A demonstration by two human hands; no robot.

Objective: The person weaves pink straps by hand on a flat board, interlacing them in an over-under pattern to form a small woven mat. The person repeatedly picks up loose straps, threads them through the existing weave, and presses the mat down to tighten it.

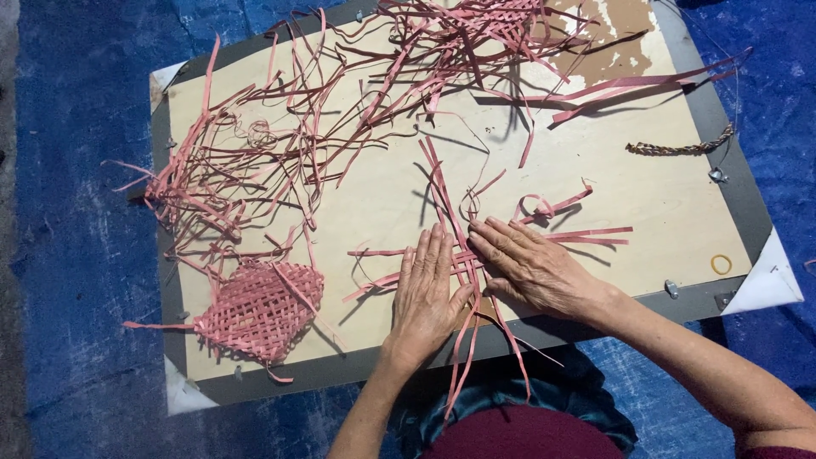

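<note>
On board [595, 187], pink strips [463, 263] under both flat hands.

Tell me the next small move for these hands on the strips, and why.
Probably lift the right hand a little and lay one loose strip across the crossing. Both hands lie flat, the left hand pinning the crossed strips on the board, so only a few strips are interlaced here, while the finished mat beside them shows a dense weave.
</note>
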